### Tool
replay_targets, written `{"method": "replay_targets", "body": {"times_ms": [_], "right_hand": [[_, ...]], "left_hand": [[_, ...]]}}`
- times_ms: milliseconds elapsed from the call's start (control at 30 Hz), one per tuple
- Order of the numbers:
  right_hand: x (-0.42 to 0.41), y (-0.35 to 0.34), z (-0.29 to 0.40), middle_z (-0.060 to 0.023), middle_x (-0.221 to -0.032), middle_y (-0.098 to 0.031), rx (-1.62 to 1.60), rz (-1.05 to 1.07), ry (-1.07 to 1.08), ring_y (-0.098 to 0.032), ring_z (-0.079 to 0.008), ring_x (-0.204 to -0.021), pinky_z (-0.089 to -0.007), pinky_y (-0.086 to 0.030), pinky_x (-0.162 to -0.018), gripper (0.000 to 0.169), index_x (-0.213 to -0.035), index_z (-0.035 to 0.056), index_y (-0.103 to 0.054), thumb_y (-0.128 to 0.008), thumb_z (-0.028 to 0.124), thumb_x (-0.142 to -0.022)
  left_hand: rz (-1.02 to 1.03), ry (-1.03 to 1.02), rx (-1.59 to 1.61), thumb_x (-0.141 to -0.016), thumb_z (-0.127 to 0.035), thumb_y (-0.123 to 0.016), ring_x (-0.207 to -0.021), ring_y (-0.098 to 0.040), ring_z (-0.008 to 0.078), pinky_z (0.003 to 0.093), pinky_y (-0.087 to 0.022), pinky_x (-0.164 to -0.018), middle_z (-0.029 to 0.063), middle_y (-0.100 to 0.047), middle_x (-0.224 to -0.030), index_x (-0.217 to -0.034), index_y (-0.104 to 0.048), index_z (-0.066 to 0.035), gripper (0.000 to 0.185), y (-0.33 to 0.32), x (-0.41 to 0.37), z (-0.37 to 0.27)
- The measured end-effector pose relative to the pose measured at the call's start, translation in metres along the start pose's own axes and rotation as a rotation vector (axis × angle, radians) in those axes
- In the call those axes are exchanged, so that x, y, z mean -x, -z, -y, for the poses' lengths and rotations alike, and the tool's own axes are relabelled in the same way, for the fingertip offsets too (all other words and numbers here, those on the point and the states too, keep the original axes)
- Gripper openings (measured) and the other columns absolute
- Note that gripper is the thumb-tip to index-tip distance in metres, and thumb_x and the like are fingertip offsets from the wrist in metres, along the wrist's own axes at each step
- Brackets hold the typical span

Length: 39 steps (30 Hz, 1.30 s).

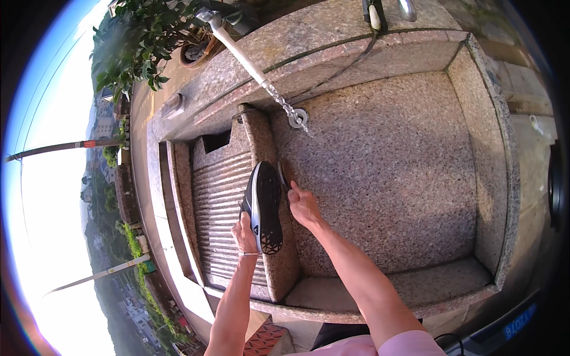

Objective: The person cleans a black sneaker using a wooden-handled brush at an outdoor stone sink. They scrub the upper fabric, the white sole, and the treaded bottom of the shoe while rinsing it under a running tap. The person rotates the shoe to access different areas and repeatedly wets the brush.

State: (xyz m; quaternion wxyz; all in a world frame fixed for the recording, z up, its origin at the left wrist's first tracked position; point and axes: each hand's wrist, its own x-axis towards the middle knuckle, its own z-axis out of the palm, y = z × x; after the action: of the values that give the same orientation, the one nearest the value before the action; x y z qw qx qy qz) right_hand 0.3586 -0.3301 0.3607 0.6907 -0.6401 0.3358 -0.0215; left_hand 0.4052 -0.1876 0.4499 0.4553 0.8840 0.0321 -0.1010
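Observation:
My left hand grips a black shoe with a white midsole by its heel end. The shoe is tilted so that its black sole faces right, above the granite divider between two basins. In my right hand is a brown-backed brush, held close along the sole's right side; the shoe partly hides it, and contact is hard to tell. Left of the divider, a ribbed stone washboard lies behind my left hand. Water falls from a white tube near the drain.
The speckled granite basin spreads to the right, with raised walls around it. A metal tap feeds the tube at the back ledge. Another metal spout stands farther right. A potted plant overhangs the back left.

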Motion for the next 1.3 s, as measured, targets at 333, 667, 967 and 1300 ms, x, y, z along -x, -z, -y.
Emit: {"method": "replay_targets", "body": {"times_ms": [333,667,967,1300], "right_hand": [[-0.044,0.076,0.067,0.002,-0.057,-0.042,-0.867,0.133,-0.421,-0.039,-0.0063,-0.04,-0.0218,-0.033,-0.033,0.034,-0.122,0.0181,-0.04,-0.043,0.033,-0.091],[0.114,0.038,0.033,-0.015,-0.057,-0.053,-0.052,0.205,0.08,-0.054,-0.0241,-0.049,-0.0351,-0.042,-0.05,0.044,-0.129,0.0099,-0.043,-0.049,0.022,-0.087],[0.035,0.018,0.044,-0.0208,-0.06,-0.057,0.284,0.182,0.221,-0.057,-0.0366,-0.054,-0.0441,-0.044,-0.05,0.039,-0.123,0.0105,-0.049,-0.05,0.021,-0.085],[0.066,0.022,0.07,-0.023,-0.065,-0.057,0.273,0.28,0.174,-0.06,-0.0357,-0.058,-0.0391,-0.046,-0.052,0.041,-0.125,0.0075,-0.047,-0.051,0.017,-0.085]], "left_hand": [[-0.179,-0.148,0.18,-0.092,-0.033,-0.041,-0.06,-0.052,0.0113,0.0292,-0.042,-0.055,0.0042,-0.059,-0.069,-0.083,-0.06,0.002,0.04,0.01,0.011,-0.016],[-0.249,0.12,0.303,-0.091,-0.031,-0.038,-0.064,-0.058,0.0185,0.0341,-0.046,-0.061,0.0095,-0.062,-0.074,-0.092,-0.058,0.002,0.038,-0.003,-0.003,0.0],[-0.261,0.126,0.403,-0.089,-0.034,-0.041,-0.06,-0.055,0.0115,0.0281,-0.044,-0.055,0.0048,-0.06,-0.069,-0.081,-0.062,0.001,0.041,-0.018,-0.004,-0.014],[-0.204,0.037,0.312,-0.09,-0.035,-0.045,-0.064,-0.056,0.0113,0.0255,-0.045,-0.057,0.0046,-0.061,-0.076,-0.09,-0.061,0.002,0.04,-0.007,-0.007,0.011]]}}
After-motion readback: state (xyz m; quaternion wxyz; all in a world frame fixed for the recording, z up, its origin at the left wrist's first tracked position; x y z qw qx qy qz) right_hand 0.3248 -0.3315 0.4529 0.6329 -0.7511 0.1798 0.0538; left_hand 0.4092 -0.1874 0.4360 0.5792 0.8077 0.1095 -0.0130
